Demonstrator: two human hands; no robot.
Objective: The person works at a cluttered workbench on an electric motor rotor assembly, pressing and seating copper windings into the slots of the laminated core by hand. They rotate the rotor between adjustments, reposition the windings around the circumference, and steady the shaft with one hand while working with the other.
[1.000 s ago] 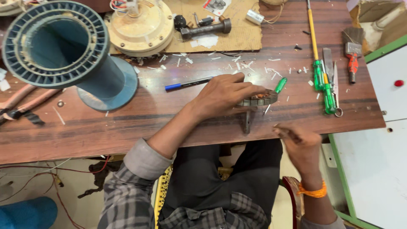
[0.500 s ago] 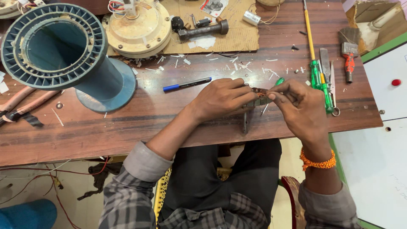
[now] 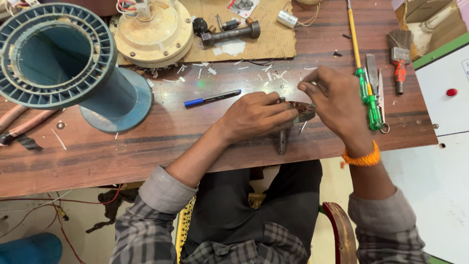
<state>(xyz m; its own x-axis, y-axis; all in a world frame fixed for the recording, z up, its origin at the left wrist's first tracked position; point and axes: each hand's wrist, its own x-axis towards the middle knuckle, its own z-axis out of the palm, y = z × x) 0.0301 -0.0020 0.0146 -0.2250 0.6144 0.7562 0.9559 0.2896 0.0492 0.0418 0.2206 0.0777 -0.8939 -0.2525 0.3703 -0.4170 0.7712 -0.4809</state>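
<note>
1. Moved up from below the desk [image 3: 146,156] edge: right hand [image 3: 337,102], fingers now pinched at the small wound metal part [image 3: 299,111].
2. Clamped on that part for steadiness: left hand [image 3: 254,115], near the blue pen [image 3: 212,98].

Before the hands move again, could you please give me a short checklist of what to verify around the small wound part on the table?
1. Left hand steadies the wound part on the table: ok.
2. Right hand is at the part's far edge, fingertips pinched: ok; what they pinch: cannot tell.
3. Part sits near the table's front edge, with a stem hanging over it: not ok.
4. Green screwdriver lies right beside the right hand, easy to knock: not ok.
5. Blue pen lies apart from the left hand: ok.
6. White scraps litter the wood behind the part: not ok.
</note>
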